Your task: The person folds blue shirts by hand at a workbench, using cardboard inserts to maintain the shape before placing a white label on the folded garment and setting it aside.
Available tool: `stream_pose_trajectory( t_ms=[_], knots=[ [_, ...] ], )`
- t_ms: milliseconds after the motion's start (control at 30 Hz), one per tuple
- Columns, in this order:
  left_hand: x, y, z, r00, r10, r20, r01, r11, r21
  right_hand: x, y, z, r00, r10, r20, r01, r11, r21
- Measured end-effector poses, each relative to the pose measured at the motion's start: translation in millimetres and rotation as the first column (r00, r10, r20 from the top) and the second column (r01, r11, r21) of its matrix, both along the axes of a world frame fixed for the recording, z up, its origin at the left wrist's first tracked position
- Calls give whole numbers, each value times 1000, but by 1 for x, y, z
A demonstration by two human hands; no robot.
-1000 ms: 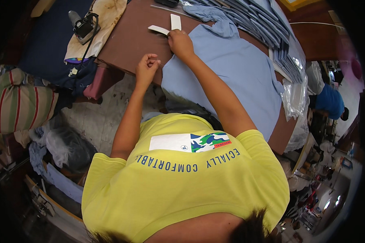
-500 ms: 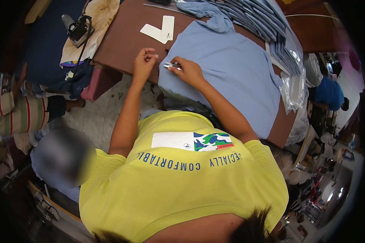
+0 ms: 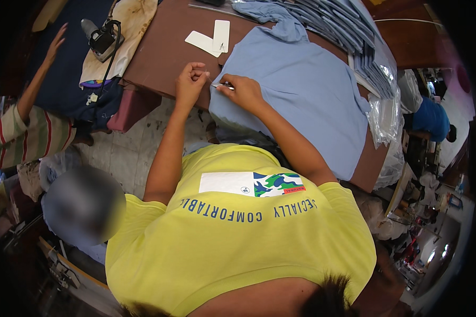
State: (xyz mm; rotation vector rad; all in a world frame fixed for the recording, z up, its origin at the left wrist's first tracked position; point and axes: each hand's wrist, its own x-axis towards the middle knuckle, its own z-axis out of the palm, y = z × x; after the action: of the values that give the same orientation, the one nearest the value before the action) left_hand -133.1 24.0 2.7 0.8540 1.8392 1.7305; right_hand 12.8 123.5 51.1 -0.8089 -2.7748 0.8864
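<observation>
Across the brown table lies a light blue garment (image 3: pixel 296 90), its near part hanging over the edge toward me. My right hand (image 3: pixel 244 94) is closed around small metal thread snips (image 3: pixel 226 86), whose tips point left at the garment's left edge. A short way to the left, my left hand (image 3: pixel 190 84) pinches thumb against fingertips on a thin pale thread (image 3: pixel 208 75) that is hard to make out. Two white card tags (image 3: pixel 221 37) lie on the table beyond my hands.
Folded blue garments in clear plastic (image 3: pixel 349 37) are stacked at the far right. An iron (image 3: pixel 101 38) with a black cord rests on a stained cloth at the left. A person in a striped shirt (image 3: pixel 34 134) stands at the left; another in blue (image 3: pixel 428 121) is farther right.
The snips have turned slightly, while my hands stay nearly in place. At the left, the person in the striped shirt has raised an arm over the dark blue surface.
</observation>
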Motion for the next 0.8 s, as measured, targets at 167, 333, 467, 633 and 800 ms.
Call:
stream_pose_trajectory(
  t_ms=[167,333,467,633,800],
  knots=[
    [-3,-5,-1,1000,1,8,-1,1000,14,1,3,-8,1000,-18,-23,18,1000,5],
    [-42,-83,-23,891,452,-39,-453,885,-103,-2,9,-4,980,-168,-104,157,982,-109],
    [-51,-147,-15,468,451,-760,-875,355,-328,-17,12,-27,935,-161,-315,111,979,-170],
    [-41,-98,-8,494,480,-725,-751,656,-77,-81,-7,-58,949,25,-315,-68,990,-127],
    [-10,-28,7,610,160,-776,-414,900,-139,-87,-11,-36,851,163,-500,-137,987,89]
  ],
)
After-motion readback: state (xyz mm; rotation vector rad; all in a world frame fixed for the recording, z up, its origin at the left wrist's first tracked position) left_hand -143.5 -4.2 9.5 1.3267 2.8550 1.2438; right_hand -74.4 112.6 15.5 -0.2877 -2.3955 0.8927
